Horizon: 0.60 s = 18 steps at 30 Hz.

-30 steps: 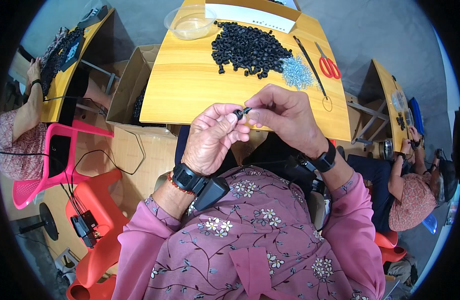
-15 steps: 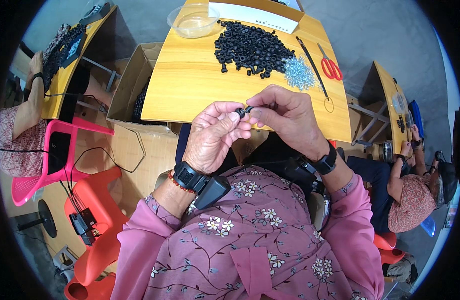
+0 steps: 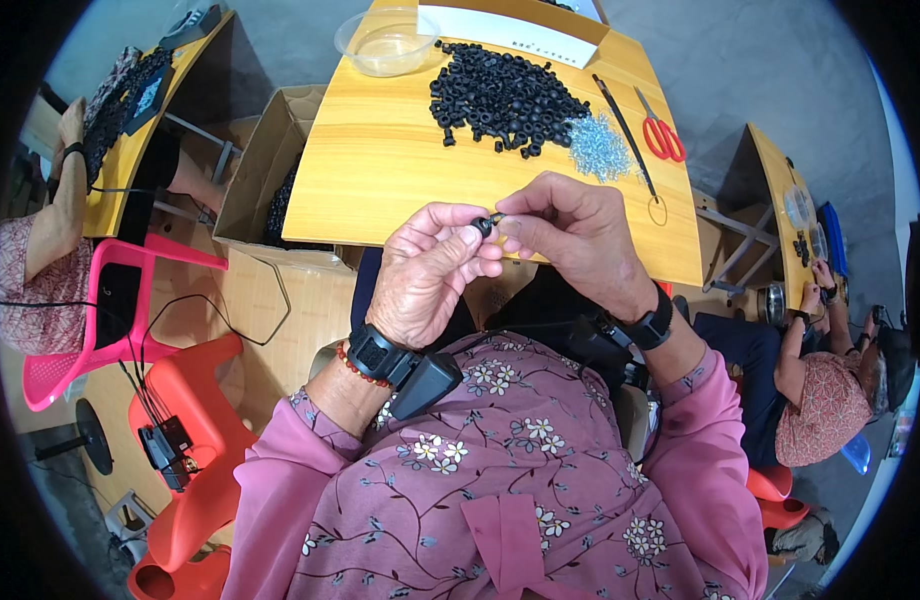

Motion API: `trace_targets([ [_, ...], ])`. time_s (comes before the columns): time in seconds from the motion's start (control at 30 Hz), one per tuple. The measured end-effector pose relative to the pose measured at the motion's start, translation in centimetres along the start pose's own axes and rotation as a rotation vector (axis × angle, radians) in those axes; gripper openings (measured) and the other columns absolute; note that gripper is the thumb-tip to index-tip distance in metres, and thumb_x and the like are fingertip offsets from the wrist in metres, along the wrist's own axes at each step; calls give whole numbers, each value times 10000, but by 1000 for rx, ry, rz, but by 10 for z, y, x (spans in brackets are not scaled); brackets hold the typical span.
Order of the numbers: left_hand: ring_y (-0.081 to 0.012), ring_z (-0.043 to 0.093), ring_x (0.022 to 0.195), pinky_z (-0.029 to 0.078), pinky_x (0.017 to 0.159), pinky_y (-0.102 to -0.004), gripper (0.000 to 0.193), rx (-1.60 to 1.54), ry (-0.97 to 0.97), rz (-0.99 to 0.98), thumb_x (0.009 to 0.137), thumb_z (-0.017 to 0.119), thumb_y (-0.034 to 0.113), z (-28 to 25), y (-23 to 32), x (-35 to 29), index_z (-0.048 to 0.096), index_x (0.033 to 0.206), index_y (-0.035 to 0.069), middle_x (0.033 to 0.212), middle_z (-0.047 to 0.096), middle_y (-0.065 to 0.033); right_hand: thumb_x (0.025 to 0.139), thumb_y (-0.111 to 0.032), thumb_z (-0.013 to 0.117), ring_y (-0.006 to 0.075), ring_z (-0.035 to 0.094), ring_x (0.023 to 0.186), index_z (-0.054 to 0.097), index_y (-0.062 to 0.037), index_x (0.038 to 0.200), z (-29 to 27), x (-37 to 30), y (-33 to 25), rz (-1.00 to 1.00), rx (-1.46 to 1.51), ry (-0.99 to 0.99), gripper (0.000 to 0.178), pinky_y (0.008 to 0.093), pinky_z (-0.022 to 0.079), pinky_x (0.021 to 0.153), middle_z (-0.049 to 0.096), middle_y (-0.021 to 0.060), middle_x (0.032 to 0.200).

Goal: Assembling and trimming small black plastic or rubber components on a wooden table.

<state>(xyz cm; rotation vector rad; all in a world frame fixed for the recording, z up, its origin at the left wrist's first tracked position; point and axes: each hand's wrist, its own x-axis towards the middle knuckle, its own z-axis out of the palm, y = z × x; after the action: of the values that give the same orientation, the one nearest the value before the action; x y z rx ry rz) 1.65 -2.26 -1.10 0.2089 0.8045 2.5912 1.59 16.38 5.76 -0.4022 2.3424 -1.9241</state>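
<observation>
My left hand is closed, with a small round black part pinched between thumb and fingers. Against it, my right hand pinches with thumb and forefinger; what sits at those fingertips is tiny and mostly covered. Both hands meet just above the near edge of the wooden table. Beyond them lies a heap of black parts of the same sort. At its right side is a smaller pile of clear, bluish small pieces.
Right of the piles lie a thin black stick with a wire loop and red-handled scissors. A clear bowl and a white-sided box stand farther back. A cardboard box sits left of the table. People work at side tables.
My right fingertips have shifted slightly at the black part, and less black shows between them. The left hand holds its place.
</observation>
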Motion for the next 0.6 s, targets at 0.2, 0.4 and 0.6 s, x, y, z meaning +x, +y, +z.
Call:
trace_targets([
  [0.2,-233,701,921,596,781,-313,163,13,9,11,976,572,52,0,0,-1,610,1124,-4,1018,691,-159,887,-24,695,52,628,709,673,43,975,2,0,-1,19,14,-8,113,195,519,626,679,30,788],
  [0.4,-225,703,909,594,784,-311,155,61,35,40,968,583,37,0,-2,-1,611,1115,-4,1000,689,-145,886,-11,680,52,623,698,676,47,952,3,0,-4,10,-55,0,88,197,515,620,673,28,776],
  [0.6,-203,705,885,598,773,-299,142,186,81,100,954,595,9,5,-1,-1,610,1094,-9,985,690,-129,843,-25,711,87,629,695,685,35,914,4,0,0,-39,-173,42,97,238,507,606,652,48,756],
])
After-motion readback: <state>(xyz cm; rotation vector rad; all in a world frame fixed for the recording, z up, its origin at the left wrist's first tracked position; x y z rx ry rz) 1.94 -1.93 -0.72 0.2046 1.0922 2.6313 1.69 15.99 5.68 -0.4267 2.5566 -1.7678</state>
